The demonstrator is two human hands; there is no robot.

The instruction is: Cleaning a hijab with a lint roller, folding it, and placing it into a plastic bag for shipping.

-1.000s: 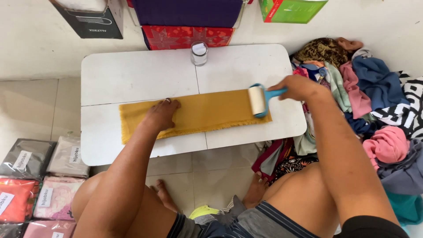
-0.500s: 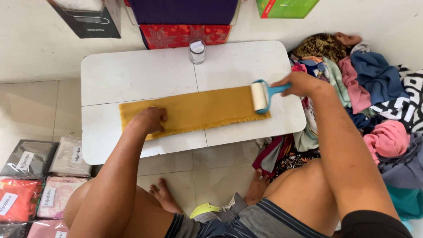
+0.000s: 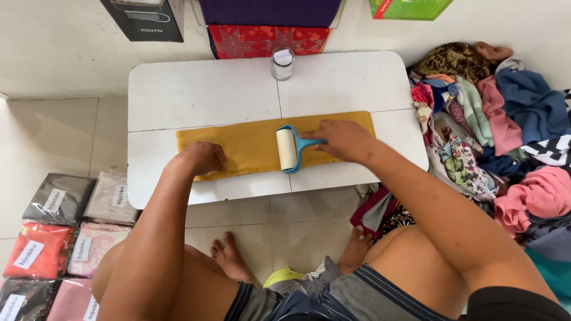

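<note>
on a low white table [image 3: 196, 89], right hand [image 3: 342, 139] fingers grip lint roller [image 3: 287, 150], left hand [image 3: 202, 158] pressing mustard cloth [image 3: 250, 142].

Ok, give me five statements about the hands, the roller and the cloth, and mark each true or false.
1. The right hand grips the blue lint roller. True.
2. The roller lies on the bare white table. False: it sits on the mustard cloth.
3. The left hand presses on the cloth near its left end. True.
4. The glass jar stands on the cloth. False: it stands on the table, beyond the cloth.
5. The heap of clothes lies left of the table. False: it lies to the right.
</note>
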